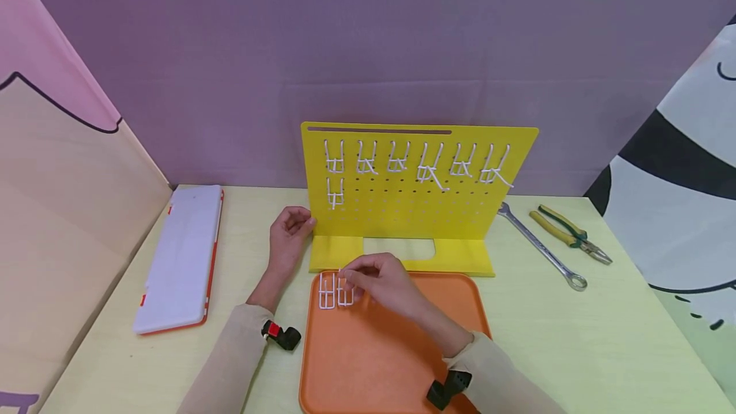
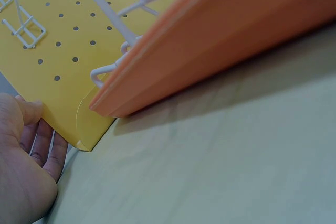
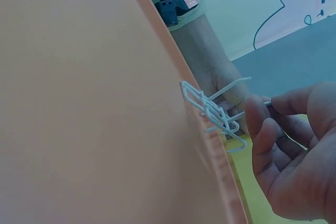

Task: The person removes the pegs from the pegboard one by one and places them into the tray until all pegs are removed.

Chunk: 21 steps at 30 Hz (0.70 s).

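A yellow pegboard (image 1: 402, 213) stands upright on its base, with several white wire hooks in a top row and one white hook (image 1: 335, 192) below at the left. My left hand (image 1: 290, 238) holds the board's left edge, thumb at the front and fingers behind in the left wrist view. Over the far left of the orange tray (image 1: 374, 363), my right hand (image 1: 382, 283) pinches a white wire hook (image 1: 345, 296) by its prong, as the right wrist view (image 3: 239, 115) also shows. Close beside it lies another white hook (image 1: 326, 292) on the tray.
A white case with red edging (image 1: 181, 260) lies on the table at the left. To the right of the board are a combination wrench (image 1: 540, 246) and yellow-green pliers (image 1: 569, 233). A purple backdrop (image 1: 368, 37) rises behind the table.
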### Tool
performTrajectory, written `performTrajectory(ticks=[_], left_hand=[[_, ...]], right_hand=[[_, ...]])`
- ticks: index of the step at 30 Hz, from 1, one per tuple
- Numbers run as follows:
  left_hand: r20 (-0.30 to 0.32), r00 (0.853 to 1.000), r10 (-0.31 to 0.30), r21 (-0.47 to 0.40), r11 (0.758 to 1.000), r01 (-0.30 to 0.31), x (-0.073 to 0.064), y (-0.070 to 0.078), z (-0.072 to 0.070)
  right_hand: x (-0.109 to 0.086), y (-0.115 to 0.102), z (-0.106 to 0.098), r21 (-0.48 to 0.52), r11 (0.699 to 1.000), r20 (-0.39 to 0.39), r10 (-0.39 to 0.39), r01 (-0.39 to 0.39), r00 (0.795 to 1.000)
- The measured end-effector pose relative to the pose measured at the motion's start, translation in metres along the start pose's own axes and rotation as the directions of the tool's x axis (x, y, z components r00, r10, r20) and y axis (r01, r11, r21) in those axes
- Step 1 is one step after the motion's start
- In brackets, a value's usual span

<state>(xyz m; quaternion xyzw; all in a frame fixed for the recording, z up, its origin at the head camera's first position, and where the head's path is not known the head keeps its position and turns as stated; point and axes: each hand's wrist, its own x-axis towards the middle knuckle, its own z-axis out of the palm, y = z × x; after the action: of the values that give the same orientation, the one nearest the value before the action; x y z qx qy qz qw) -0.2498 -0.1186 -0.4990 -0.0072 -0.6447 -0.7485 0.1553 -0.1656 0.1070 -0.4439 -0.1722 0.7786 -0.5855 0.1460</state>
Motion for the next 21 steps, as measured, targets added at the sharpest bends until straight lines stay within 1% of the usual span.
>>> performTrajectory(ticks=[5, 8, 11, 21], left_hand=[[0.001, 1.0, 0.011, -0.009, 1.0, -0.011, 0.001, -0.003, 0.0], [0.0, 1.0, 0.021, -0.012, 1.0, -0.021, 0.002, -0.005, 0.0], [-0.001, 1.0, 0.026, -0.005, 1.0, -0.026, 0.001, -0.003, 0.001], [-0.005, 1.0, 0.011, -0.002, 1.0, -0.011, 0.001, -0.002, 0.0]], right_hand=[[0.001, 0.004, 0.002, -0.029, 0.999, 0.01, 0.015, -0.014, 1.0], [0.001, 0.006, 0.003, -0.031, 0.999, 0.012, 0.019, -0.019, 1.0], [0.001, 0.007, 0.004, -0.018, 1.0, 0.014, 0.025, -0.025, 1.0], [0.003, 0.011, 0.004, 0.02, 0.999, 0.026, 0.045, -0.045, 0.999]])
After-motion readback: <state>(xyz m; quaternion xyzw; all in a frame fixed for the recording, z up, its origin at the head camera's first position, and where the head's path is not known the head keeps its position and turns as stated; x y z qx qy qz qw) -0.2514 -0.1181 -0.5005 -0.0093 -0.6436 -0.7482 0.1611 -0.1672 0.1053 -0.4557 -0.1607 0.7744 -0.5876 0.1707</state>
